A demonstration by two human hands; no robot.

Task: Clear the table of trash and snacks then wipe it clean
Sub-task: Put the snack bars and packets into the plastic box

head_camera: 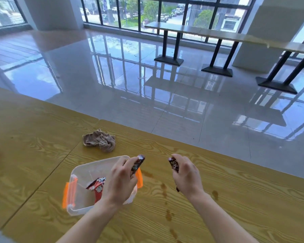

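A: Left hand (120, 179) curled round a dark snack packet (138, 163), held over the right rim of the clear bin (81, 172). Right hand (186, 174) grips a second packet (174, 165) above the bare table (235, 199), apart from the bin.

B: Red wrapper (97, 186) lies inside. Cloth (99, 140) sits crumpled beyond the bin.

A: Risk: the second packet, let go short of the bin, lands in the brown drips (164, 189) and smears them.

B: Likewise a forearm dragging through. Wiping not yet done.
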